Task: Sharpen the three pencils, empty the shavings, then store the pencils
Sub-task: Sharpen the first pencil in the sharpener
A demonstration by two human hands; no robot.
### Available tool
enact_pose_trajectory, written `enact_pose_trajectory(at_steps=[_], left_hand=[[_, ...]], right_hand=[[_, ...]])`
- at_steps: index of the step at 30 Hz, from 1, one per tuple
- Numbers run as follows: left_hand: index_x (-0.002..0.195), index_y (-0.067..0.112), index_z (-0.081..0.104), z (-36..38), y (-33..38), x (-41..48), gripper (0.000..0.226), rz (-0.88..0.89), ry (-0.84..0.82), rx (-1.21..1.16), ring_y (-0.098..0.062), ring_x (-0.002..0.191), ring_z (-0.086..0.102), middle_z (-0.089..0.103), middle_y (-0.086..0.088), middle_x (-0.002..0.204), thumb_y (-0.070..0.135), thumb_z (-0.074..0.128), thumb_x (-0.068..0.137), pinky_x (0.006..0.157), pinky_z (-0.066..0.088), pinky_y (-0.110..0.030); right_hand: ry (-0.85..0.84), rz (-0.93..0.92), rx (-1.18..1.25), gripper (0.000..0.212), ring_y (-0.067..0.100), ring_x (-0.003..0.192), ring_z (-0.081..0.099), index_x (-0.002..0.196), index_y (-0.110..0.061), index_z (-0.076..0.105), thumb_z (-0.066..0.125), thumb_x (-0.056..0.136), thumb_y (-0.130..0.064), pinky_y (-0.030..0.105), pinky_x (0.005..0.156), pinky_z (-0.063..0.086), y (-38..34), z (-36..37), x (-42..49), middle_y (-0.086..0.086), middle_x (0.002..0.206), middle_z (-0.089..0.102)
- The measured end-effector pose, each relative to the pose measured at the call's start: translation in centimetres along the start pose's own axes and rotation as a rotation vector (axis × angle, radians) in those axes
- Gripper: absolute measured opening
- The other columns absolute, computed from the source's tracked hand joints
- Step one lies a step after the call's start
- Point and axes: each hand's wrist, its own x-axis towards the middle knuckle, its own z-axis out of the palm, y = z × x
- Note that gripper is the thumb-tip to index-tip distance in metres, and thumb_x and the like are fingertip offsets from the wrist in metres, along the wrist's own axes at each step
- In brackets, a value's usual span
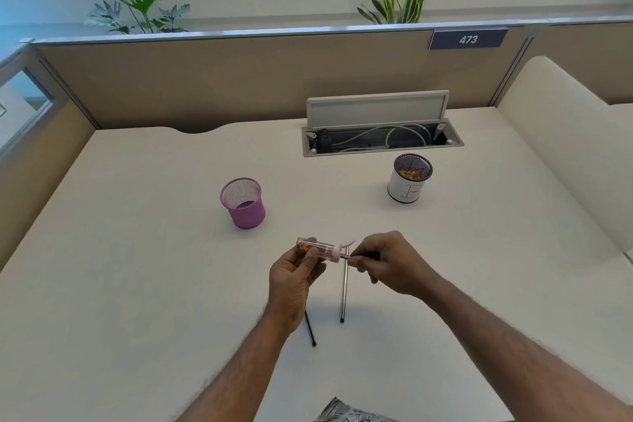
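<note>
My left hand (294, 279) grips the sharpener (320, 247), likely light, slick plastic; my right hand (390, 264) pinches a stiff pencil (351, 256) near its seated tip. Spare pencils (344, 291) lie on the bench (479, 250) at 6 o'clock, pink cup (244, 204) at 11.

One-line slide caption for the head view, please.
Left hand grips a clear sharpener while the right hand holds a pencil to its pink cap; two more pencils lie on the desk.
</note>
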Motion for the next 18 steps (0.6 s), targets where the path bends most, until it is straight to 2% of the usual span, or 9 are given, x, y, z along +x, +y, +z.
enact_pose_trajectory(at_steps=[5, 9, 13, 18], left_hand=[[0.099, 0.014, 0.076, -0.3, 0.0, -0.1, 0.022, -0.004, -0.022, -0.02, -0.02, 0.097, 0.067, 0.07, -0.011, 0.109, 0.019, 0.065, 0.08, 0.077, 0.057, -0.025], [0.105, 0.01, 0.072, -0.8, 0.3, 0.3, 0.02, 0.007, 0.014, -0.052, -0.017, 0.093, 0.069, 0.073, -0.009, 0.103, 0.012, 0.059, 0.09, 0.074, 0.057, -0.025], [0.103, 0.009, 0.068, -1.7, 1.0, 0.8, 0.019, 0.015, 0.07, -0.139, -0.011, 0.08, 0.071, 0.076, -0.002, 0.089, 0.005, 0.051, 0.096, 0.07, 0.058, -0.023], [0.104, 0.007, 0.067, -2.1, 1.0, 0.9, 0.018, -0.003, 0.107, -0.205, -0.011, 0.078, 0.072, 0.076, -0.003, 0.09, 0.006, 0.051, 0.095, 0.068, 0.058, -0.023]], right_hand=[[-0.1, 0.079, -0.045, 0.016, 0.012, 0.045, 0.063, 0.072, -0.015, 0.072, 0.069, 0.087, -0.02, 0.02, 0.045, 0.044, -0.3, -0.4, 0.0, 0.0, 0.064, 0.07], [-0.155, 0.135, -0.056, 0.017, 0.013, 0.048, 0.064, 0.075, -0.016, 0.072, 0.066, 0.088, -0.026, 0.019, 0.046, 0.044, -0.1, -1.2, -0.2, 0.001, 0.067, 0.072], [-0.096, 0.206, 0.049, 0.016, 0.017, 0.052, 0.064, 0.076, -0.017, 0.072, 0.067, 0.088, -0.025, 0.03, 0.051, 0.049, 0.6, -1.5, -1.1, 0.006, 0.069, 0.072], [-0.001, 0.237, 0.226, 0.012, 0.019, 0.052, 0.063, 0.076, -0.017, 0.073, 0.07, 0.087, -0.016, 0.028, 0.05, 0.051, 1.0, -0.8, -1.9, 0.004, 0.065, 0.069]])
